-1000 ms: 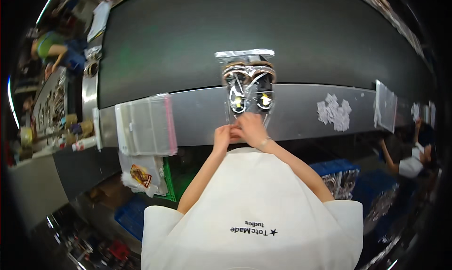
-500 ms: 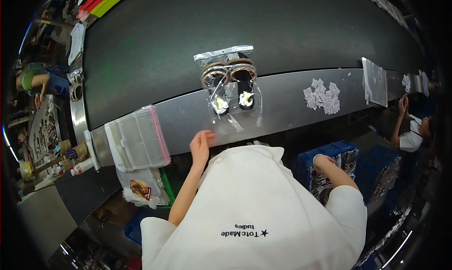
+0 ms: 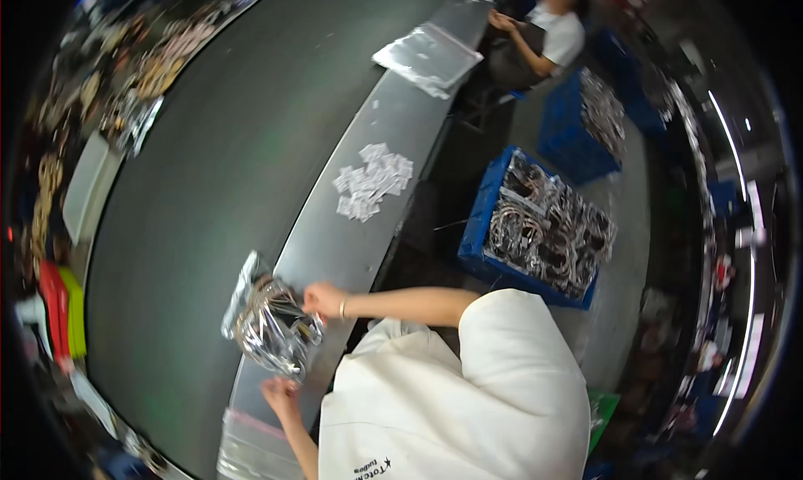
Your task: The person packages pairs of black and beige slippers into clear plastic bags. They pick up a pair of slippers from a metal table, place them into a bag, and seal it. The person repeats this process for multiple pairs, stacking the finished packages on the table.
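Note:
A pair of sandals in a clear plastic bag [image 3: 269,329] lies across the metal strip at the edge of the dark work surface, its white header strip at the far left end. My right hand [image 3: 324,300] has its fingers closed on the bag's right side. At the near end of the bag, the fingers of my left hand [image 3: 282,390] are pinched on the plastic. Glare and folds in the plastic hide much of the sandals.
Small white paper packets [image 3: 374,181] lie piled on the metal strip [image 3: 335,250]. Beyond are clear bags [image 3: 428,57] and a seated co-worker [image 3: 552,36]. A blue crate [image 3: 477,229] of bagged sandals stands at right; more flat bags [image 3: 255,446] lie near.
The view has swung to the right. My right hand has come from the blue crate to the bagged sandals, and my left hand has closed on the bag's near end.

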A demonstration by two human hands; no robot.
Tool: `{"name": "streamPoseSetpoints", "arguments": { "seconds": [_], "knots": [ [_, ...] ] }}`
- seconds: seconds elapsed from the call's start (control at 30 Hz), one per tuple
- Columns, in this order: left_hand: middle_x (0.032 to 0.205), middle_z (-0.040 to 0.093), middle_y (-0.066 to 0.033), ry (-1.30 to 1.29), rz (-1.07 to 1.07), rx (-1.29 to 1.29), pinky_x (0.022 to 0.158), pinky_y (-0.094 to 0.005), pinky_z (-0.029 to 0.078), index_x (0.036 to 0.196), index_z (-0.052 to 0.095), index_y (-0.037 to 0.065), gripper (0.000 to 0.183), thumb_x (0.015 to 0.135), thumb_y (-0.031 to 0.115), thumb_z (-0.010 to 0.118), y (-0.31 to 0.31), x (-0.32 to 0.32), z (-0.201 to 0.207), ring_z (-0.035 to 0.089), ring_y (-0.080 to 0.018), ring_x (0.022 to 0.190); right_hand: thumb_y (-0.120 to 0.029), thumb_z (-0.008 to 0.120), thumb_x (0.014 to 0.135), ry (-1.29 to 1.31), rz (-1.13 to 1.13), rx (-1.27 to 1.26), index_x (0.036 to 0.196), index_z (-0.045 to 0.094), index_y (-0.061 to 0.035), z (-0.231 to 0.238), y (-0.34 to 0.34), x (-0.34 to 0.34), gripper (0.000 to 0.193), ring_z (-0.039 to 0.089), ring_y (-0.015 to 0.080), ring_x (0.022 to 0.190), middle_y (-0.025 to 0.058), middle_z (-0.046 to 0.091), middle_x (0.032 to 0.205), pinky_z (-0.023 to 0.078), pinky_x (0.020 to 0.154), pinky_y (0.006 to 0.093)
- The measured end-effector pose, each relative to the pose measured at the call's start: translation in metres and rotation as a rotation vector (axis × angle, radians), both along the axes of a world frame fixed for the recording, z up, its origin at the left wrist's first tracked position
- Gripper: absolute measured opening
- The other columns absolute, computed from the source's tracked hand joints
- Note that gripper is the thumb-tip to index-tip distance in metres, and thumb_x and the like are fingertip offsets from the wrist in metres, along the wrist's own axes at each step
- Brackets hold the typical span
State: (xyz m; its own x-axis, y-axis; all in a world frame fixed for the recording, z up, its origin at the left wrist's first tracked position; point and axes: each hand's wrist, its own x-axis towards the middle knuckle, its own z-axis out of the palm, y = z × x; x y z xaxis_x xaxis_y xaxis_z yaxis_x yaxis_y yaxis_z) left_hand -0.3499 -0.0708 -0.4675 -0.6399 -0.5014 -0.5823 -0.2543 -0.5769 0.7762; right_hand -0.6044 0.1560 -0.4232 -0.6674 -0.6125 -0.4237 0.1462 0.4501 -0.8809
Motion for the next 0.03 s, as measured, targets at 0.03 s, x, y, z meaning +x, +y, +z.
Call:
{"name": "streamPoseSetpoints", "arguments": {
  "seconds": [0.03],
  "knots": [
    [0.078, 0.062, -0.0099, 0.02, -0.06, -0.005, 0.054, -0.0313, 0.05, 0.099, 0.052, 0.005, 0.015, 0.086, 0.003, 0.058, -0.0037, -0.0267, 0.0022, 0.06, -0.0208, 0.061, -0.028, 0.073, 0.074, 0.183, -0.14, 0.068, 0.091, 0.064, -0.0029, -0.0414, 0.0049, 0.0166, 0.032, 0.065, 0.0223, 0.07, 0.0121, 0.067, 0.08, 0.049, 0.07, 0.0342]
  ]
}}
